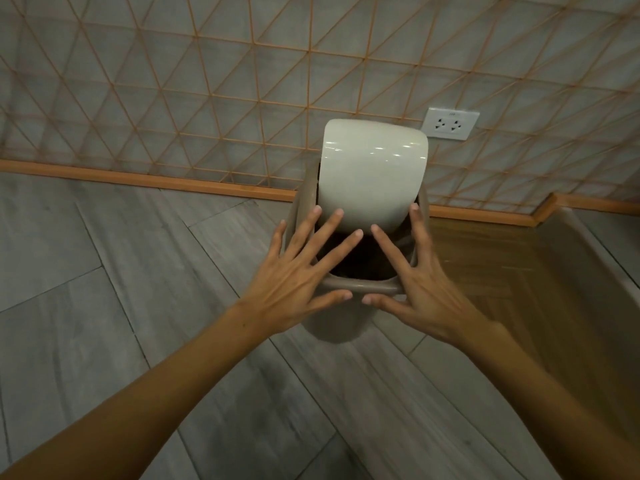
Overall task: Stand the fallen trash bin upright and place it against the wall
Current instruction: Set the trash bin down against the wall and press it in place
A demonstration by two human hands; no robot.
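The beige trash bin (360,285) stands upright on the grey floor close to the tiled wall (242,81), its cream swing lid (372,174) tipped up so the dark inside shows. My left hand (298,271) is spread flat over the bin's left rim, fingers apart, thumb near the front rim. My right hand (419,275) mirrors it over the right rim, index finger near the lid's lower edge. Whether either hand touches the rim I cannot tell; neither grips anything.
An orange skirting board (138,180) runs along the wall's foot. A white double wall socket (450,123) sits just right of the lid. A glossy brown wooden surface (519,265) lies to the bin's right, bordered by a grey ledge (595,244).
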